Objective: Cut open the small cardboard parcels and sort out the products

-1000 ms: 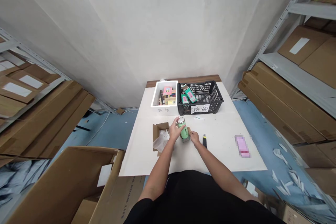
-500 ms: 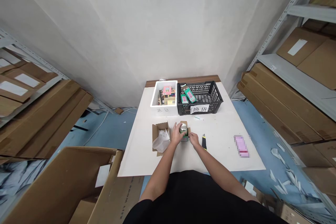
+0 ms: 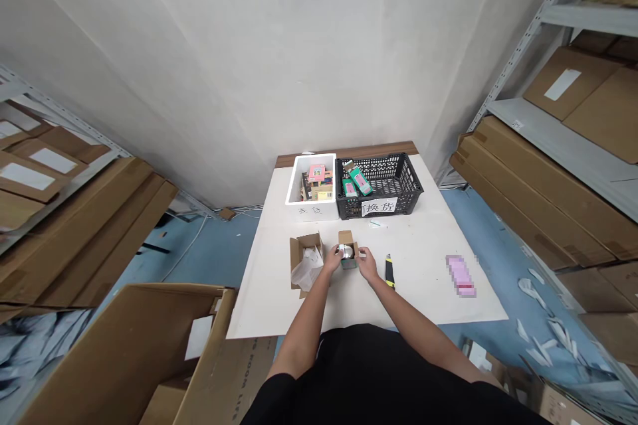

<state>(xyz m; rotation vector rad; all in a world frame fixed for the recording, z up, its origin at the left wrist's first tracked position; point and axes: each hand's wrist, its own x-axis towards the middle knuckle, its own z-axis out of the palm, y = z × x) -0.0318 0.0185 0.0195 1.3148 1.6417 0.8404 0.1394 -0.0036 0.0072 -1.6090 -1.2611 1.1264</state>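
A small green carton [image 3: 349, 260] with open brown flaps stands on the white table [image 3: 423, 292]. A green can with a silver top [image 3: 346, 252] sits almost wholly inside it. My left hand [image 3: 332, 257] is closed on the can's top and the carton's left side. My right hand [image 3: 367, 263] grips the carton's right side. An open cardboard box [image 3: 298, 249] with crumpled white plastic lies just left of my left hand.
A white bin [image 3: 295, 180] of small boxes and a black crate [image 3: 393, 179] with green packs stand at the table's back. A yellow-black knife [image 3: 389, 271] and a pink item [image 3: 460, 275] lie to the right. Shelves of cartons flank both sides; a large open carton [image 3: 124, 345] stands at lower left.
The green can has gone from tilted above the carton down into it, until only its silver top shows. Both hands stayed at the carton.
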